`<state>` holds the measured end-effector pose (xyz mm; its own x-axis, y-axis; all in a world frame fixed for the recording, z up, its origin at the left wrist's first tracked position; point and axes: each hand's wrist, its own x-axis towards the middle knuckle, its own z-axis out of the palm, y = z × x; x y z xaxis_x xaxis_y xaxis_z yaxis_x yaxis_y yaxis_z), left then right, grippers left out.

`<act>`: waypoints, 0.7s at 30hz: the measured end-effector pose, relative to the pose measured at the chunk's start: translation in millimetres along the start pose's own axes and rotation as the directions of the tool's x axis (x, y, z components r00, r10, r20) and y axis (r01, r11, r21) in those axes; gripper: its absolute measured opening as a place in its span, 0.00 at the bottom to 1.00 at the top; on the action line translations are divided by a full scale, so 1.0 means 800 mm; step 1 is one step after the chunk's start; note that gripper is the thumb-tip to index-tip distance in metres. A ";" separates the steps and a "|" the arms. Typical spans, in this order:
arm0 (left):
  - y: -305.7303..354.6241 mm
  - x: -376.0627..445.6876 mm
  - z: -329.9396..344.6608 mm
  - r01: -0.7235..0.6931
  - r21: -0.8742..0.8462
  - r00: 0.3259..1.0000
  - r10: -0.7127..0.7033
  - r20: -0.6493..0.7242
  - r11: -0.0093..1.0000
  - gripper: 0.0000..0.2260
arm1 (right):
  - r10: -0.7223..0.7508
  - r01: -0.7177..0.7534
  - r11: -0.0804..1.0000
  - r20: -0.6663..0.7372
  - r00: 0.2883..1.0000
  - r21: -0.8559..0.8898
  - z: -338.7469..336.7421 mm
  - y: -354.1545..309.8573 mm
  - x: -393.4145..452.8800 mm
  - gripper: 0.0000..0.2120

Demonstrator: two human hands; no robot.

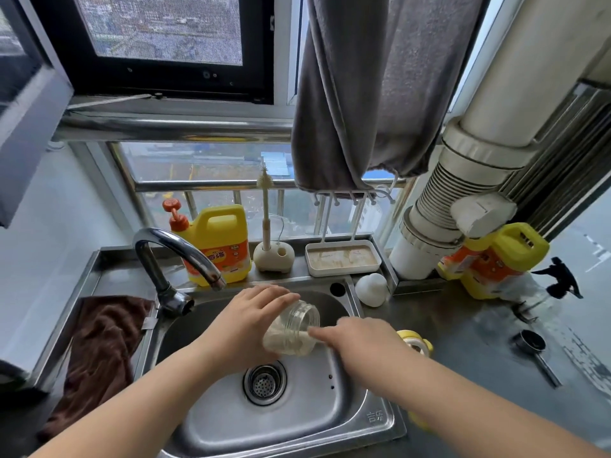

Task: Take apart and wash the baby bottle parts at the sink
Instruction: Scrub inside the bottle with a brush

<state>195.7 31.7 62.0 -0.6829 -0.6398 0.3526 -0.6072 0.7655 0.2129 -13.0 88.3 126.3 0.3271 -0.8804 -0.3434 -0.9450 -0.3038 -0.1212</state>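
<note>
A clear baby bottle body [294, 327] with no top lies tilted over the steel sink [297, 421], its open threaded mouth pointing up and to the right. My left hand [251, 320] grips it from the left side. My right hand [360, 342] touches the bottle's lower side with its fingertips. The yellow collar with the teat [417, 343] lies on the counter just right of the sink, partly hidden by my right hand. A white dome cap [372, 289] stands on the counter behind it.
The tap [178, 256] curves over the sink's back left, no water running. On the back ledge: a yellow detergent jug [216, 244], a bottle brush in its stand [272, 249], a drying rack tray [342, 259]. Brown cloth [99, 345] left; small metal scoop [535, 352] right.
</note>
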 end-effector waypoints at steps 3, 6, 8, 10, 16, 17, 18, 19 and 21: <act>-0.003 -0.003 -0.005 0.161 -0.114 0.986 -0.156 0.054 0.980 0.43 | -0.200 0.071 0.936 -0.357 0.912 -0.344 0.009 0.006 0.002 0.32; -0.003 -0.005 -0.012 0.242 -0.142 0.969 -0.233 0.079 0.960 0.44 | -0.276 0.110 0.916 -0.407 0.871 -0.385 0.022 0.016 0.005 0.27; 0.001 -0.004 -0.016 0.198 -0.141 0.980 -0.192 0.052 0.970 0.44 | -0.206 0.088 0.935 -0.325 0.923 -0.342 0.016 0.009 0.006 0.31; 0.003 -0.003 -0.015 0.133 -0.106 0.991 -0.135 -0.012 0.985 0.44 | -0.144 0.055 0.957 -0.302 0.943 -0.283 0.011 0.001 0.009 0.36; -0.001 -0.004 -0.015 -0.031 0.082 0.995 0.038 -0.092 0.996 0.41 | -0.012 -0.016 0.890 0.058 0.998 0.455 0.007 -0.004 0.016 0.20; -0.001 -0.005 -0.015 -0.054 0.106 0.994 0.064 -0.092 0.993 0.41 | -0.037 -0.042 0.822 0.127 0.991 0.568 0.006 -0.003 0.016 0.18; 0.000 -0.007 -0.015 -0.070 0.127 0.993 0.082 -0.091 0.989 0.42 | -0.070 -0.088 0.733 0.203 0.977 0.674 0.006 0.000 0.015 0.17; 0.001 -0.008 -0.016 -0.075 0.134 0.991 0.088 -0.097 0.988 0.42 | -0.102 -0.155 0.620 0.275 0.956 0.769 0.004 0.002 0.013 0.17; -0.001 -0.010 -0.016 -0.037 0.096 0.992 0.048 -0.121 0.995 0.42 | -0.168 -0.271 0.388 0.357 0.919 0.881 -0.002 0.011 0.009 0.16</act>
<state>206.9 37.3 71.0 -0.6573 -0.5893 0.4697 -0.6180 0.7782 0.1116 -19.0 78.6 124.5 0.4600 -0.6277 -0.6280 -0.4538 0.4416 -0.7739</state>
